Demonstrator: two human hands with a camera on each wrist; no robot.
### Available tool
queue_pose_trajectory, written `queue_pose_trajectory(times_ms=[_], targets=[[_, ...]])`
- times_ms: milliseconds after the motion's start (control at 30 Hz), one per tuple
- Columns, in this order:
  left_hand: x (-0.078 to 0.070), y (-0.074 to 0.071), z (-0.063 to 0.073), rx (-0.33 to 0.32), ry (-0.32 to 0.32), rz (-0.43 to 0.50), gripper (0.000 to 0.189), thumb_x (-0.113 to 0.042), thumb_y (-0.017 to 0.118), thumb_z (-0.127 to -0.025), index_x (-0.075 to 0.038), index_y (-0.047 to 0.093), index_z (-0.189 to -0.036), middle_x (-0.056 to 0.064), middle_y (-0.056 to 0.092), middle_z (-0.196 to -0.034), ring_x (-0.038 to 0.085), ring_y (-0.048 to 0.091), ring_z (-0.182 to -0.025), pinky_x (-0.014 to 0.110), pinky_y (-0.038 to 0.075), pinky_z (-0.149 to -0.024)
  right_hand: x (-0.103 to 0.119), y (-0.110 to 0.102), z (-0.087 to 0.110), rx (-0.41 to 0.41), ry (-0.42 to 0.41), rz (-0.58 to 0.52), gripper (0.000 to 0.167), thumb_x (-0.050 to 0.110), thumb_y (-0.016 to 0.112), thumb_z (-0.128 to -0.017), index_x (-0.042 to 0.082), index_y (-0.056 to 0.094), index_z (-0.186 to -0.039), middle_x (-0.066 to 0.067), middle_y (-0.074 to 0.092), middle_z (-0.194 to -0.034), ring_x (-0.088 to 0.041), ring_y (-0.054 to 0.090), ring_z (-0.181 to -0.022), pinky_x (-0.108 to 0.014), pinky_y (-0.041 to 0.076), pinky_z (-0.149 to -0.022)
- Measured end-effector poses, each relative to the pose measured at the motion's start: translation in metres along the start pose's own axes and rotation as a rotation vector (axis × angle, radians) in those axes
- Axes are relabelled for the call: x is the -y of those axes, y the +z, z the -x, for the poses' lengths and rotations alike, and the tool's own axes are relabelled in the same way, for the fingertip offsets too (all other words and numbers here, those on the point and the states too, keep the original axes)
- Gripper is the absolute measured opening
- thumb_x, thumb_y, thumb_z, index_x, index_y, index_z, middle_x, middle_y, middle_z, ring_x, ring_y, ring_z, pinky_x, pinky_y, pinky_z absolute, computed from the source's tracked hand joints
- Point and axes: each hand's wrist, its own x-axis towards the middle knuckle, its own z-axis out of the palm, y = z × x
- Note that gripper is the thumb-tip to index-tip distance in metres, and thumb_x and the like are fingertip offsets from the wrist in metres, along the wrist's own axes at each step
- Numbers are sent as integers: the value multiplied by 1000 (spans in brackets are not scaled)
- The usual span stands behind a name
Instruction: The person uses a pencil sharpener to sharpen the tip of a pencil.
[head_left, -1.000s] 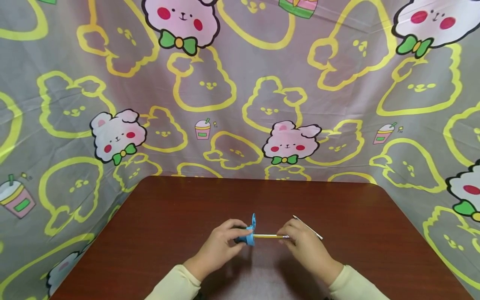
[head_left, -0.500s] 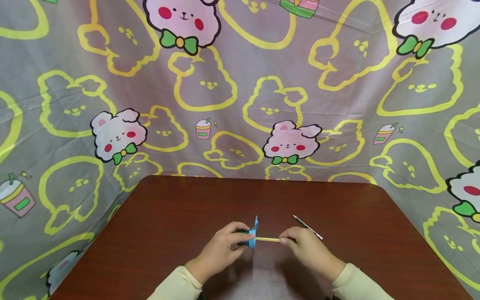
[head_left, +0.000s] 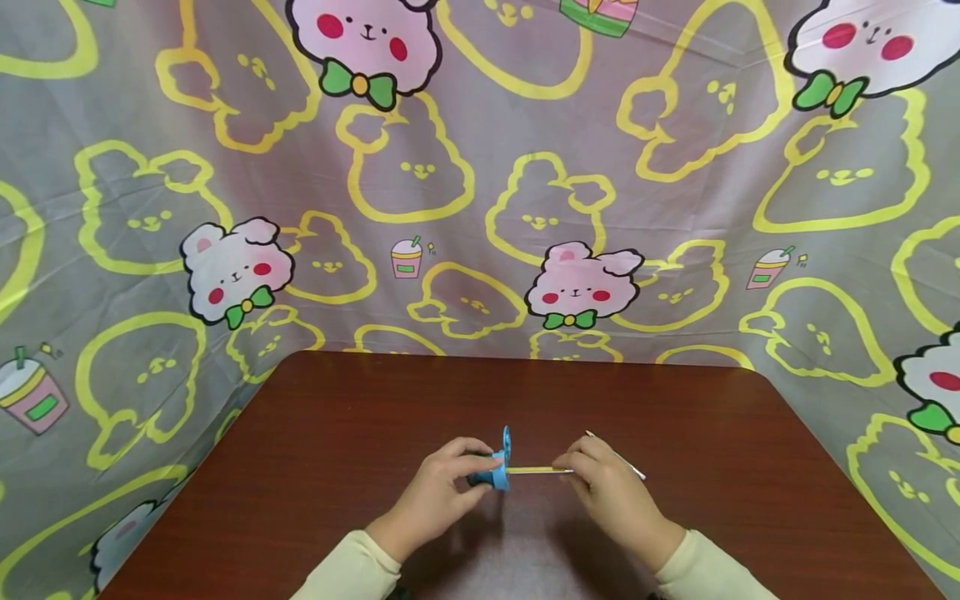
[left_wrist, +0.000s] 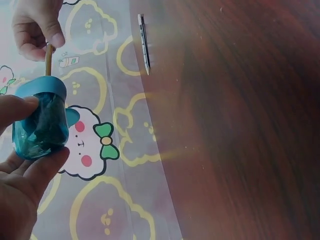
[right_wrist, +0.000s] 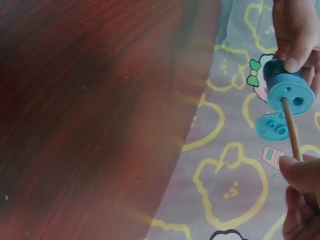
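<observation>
My left hand [head_left: 442,492] grips a blue pencil sharpener [left_wrist: 42,125] with a see-through body, held sideways between thumb and fingers. Its round lid [right_wrist: 272,127] hangs open on a hinge, and holes of different sizes show in the end face [right_wrist: 290,95]. A yellow pencil [head_left: 531,470] has one end inside one of these holes. My right hand [head_left: 618,493] pinches the pencil's other end between thumb and fingers. Dark contents show through the sharpener's body in the left wrist view.
A second pencil, black and white [left_wrist: 144,47], lies on the dark red-brown table [head_left: 360,417] just beyond my right hand. A grey curtain [head_left: 465,125] with printed cartoon animals hangs around the table's back and sides.
My right hand turned with its thumb up half a second ago and has now rolled back over the pencil. The sharpener dipped slightly, then rose again in my left hand.
</observation>
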Motion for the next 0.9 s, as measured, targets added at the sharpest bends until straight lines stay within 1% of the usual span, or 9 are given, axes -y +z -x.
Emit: queue_pose_trajectory(times_ms=[67,167,233,333,400,500,567,767,900], targets=[[0,1,0,6,1,-7,39,3,79,-75,-8,73,-111,6,62,-111,13,61,-85,22,53,-61,-1,1,1,-44,-32,-22,4,13,73,-85,11,70,-83,7,58,-81,-10,56,-77,-19,48,-72],[0,1,1,0,36,-28,39,4,80,-73,-7,73,-110,7,62,-110,13,60,-85,20,51,-58,-1,1,2,-80,-51,-36,34,33,52,-98,10,71,-82,6,58,-79,-10,56,-73,-16,47,-66],[1,2,1,-10,74,-40,39,5,80,-72,-5,73,-109,9,62,-109,14,61,-85,17,49,-56,-1,1,3,-60,-12,-62,26,28,59,-95,10,72,-81,7,58,-77,-8,56,-70,-15,46,-63],[1,3,1,-20,143,-62,38,8,79,-71,-4,74,-107,10,62,-109,16,62,-87,11,46,-58,2,-4,2,65,143,-157,3,11,75,-82,10,73,-80,8,61,-75,-4,57,-68,-16,47,-59],[0,3,1,-23,189,-83,38,9,79,-70,-4,74,-105,10,61,-108,17,62,-88,8,46,-63,3,-9,-1,183,298,-243,11,3,80,-73,10,74,-79,8,64,-75,-2,57,-67,-17,47,-57],[0,5,1,-26,242,-115,39,10,79,-68,-5,75,-103,10,61,-107,18,63,-90,9,47,-72,3,-16,-6,345,489,-325,4,9,77,-78,10,74,-78,7,67,-76,0,56,-67,-21,48,-58],[0,6,1,-27,260,-129,39,10,80,-67,-6,75,-103,10,61,-107,18,64,-91,10,48,-76,3,-18,-8,409,552,-355,4,13,75,-81,9,73,-79,6,68,-76,0,56,-66,-21,47,-58],[2,5,1,-36,303,-170,41,12,79,-64,-8,75,-100,8,62,-106,20,64,-92,13,49,-79,2,-17,-6,480,588,-423,14,14,67,-88,5,72,-80,2,63,-66,-1,51,-54,-21,44,-50],[1,4,-1,-24,273,-150,39,11,80,-65,-7,76,-100,8,62,-105,19,64,-90,10,48,-74,0,-15,-3,478,544,-367,15,18,65,-91,9,73,-82,4,65,-70,0,51,-59,-22,45,-53]])
